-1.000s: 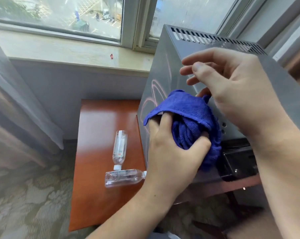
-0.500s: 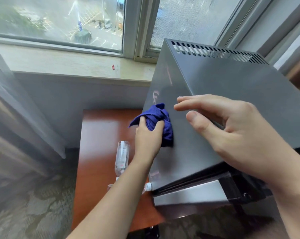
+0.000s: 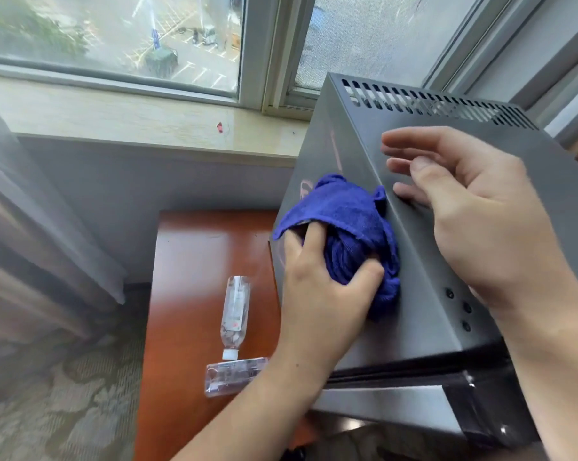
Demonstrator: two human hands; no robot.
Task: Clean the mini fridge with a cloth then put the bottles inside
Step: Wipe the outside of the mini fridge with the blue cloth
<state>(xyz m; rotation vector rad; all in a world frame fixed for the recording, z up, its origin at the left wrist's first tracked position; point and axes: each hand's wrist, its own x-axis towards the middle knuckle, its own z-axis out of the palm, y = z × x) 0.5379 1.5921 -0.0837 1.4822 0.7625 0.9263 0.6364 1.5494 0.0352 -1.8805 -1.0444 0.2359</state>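
daylight from window [image 3: 114, 38] | bright | soft blur | edges warped

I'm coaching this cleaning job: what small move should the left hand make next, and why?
Probably slide the cloth up the side panel of the mini fridge: the left hand grips it bunched against that panel, and pinkish streaks show just above it. The bottles lie on the table, for later.
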